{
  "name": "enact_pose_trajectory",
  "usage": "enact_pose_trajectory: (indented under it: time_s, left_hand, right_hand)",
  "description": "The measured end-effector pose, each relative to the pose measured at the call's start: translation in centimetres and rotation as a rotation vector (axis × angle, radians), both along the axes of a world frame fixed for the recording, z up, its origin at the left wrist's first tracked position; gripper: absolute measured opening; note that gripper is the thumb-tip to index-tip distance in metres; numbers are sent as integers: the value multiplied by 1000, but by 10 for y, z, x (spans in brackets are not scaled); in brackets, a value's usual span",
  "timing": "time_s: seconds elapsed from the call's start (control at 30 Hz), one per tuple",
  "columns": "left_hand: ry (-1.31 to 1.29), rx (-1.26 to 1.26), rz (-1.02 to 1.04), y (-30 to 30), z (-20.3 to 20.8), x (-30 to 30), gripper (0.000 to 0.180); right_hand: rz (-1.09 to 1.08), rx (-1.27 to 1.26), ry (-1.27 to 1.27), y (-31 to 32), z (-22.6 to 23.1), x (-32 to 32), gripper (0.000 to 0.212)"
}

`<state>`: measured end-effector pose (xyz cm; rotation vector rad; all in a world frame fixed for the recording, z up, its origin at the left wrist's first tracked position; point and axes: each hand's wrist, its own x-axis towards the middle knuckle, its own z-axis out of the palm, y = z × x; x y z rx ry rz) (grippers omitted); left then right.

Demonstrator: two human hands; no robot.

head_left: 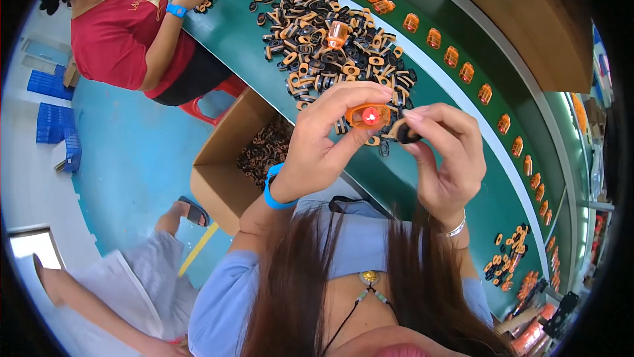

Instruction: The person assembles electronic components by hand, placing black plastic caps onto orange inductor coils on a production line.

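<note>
My left hand [318, 142], a blue band on its wrist, pinches a translucent orange plastic housing [382, 119] between thumb and fingers. A round red part with a bright spot shows in the housing's middle. Close beside it on the right, my right hand [452, 159] grips a small black-and-orange oval ring piece [407, 134] between thumb and fingertips. The two pieces are very near each other; whether they touch I cannot tell. Below both hands spreads a large pile of similar black and orange ring pieces [310, 33], with another orange housing [337, 35] lying on top.
The pile lies on a green worktable [456, 126]. Orange housings [451, 56] stand in a curved row along its far side. More pieces [505, 258] lie at the right. An open cardboard box [214, 175] holds ring pieces at the left. A co-worker in red [115, 40] sits at the upper left.
</note>
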<state>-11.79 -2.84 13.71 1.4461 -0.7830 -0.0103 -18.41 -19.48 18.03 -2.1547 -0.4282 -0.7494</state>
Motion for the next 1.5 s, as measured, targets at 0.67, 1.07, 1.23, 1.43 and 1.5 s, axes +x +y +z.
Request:
enact_pose_trajectory:
  time_s: [0.67,1.07,1.23,1.43,1.5]
  left_hand:
    - [44,182,8,12,22,-16,35]
    - [-108,170,-32,10,12,-28,34]
    - [-52,198,-33,6,14,-47,35]
    - [-128,233,-46,3,24,-61,29]
    - [-140,260,-56,3,21,-66,35]
  right_hand:
    - [18,44,119,14,14,6,32]
    - [-26,120,253,6,21,-18,30]
    - [17,111,197,-2,19,-32,29]
    - [27,115,233,-6,19,-47,25]
    - [23,110,254,-6,16,-52,25]
